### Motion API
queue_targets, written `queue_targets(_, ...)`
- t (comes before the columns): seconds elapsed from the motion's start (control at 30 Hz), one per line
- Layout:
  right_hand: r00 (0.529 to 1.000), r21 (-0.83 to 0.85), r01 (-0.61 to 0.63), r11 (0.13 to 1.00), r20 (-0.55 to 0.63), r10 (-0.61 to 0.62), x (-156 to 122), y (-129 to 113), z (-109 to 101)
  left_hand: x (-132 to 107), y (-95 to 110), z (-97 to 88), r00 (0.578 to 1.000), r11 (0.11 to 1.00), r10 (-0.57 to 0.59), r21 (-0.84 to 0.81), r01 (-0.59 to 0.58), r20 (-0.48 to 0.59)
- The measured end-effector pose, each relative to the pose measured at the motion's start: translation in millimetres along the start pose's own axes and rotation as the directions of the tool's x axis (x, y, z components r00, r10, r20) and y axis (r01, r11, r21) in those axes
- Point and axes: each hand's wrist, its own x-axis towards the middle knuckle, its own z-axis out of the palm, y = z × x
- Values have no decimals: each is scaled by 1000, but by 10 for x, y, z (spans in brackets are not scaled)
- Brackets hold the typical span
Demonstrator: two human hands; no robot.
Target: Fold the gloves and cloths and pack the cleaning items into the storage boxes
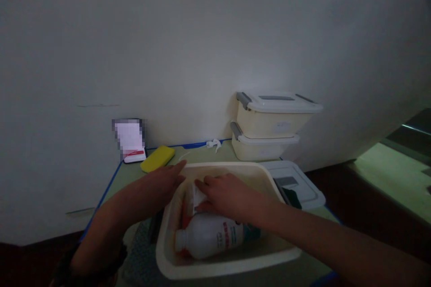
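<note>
A cream plastic storage box (202, 271) stands lidless in front of me. My left hand (168, 179) lies over its back left corner, fingers stretched out and apart at the rim. Inside the box is my right hand (222, 193), its fingers closed around a whitish, partly see-through object (195, 198) whose kind I cannot make out. Just below that hand, a white plastic bottle (215, 235) with red print and a green end lies on its side, its neck to the left. Something red shows under and behind the bottle.
Two lidded cream boxes (274, 123) are stacked by the wall. A loose lid (299, 179) lies to the right. Behind the box are a white spray trigger head (213, 144) with a tube, a yellow pad (158, 158) and an upright phone-like device (131, 141). Grey-blue cloth (143, 253) is at lower left.
</note>
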Motion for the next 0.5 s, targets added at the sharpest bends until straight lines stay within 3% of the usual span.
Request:
queue_targets(0.07, 999, 50, -14, 999, -35, 16, -65, 70, -83, -9, 11, -64, 999, 999, -30, -35, 31, 44)
queue_targets(0.23, 970, 137, -183, 974, -136, 201, -110, 281, -332, -10, -95, -167, 997, 985, -31, -167, 43, 73)
queue_targets(0.33, 967, 137, -225, 965, -88, 238, -42, 387, -402, -8, -191, -180, 994, 976, -29, -210, 51, 107)
queue_targets(0.5, 969, 81, -248, 965, 23, 247, 191, 604, -426, -11, -331, -209, 996, 965, -65, -250, 80, 68)
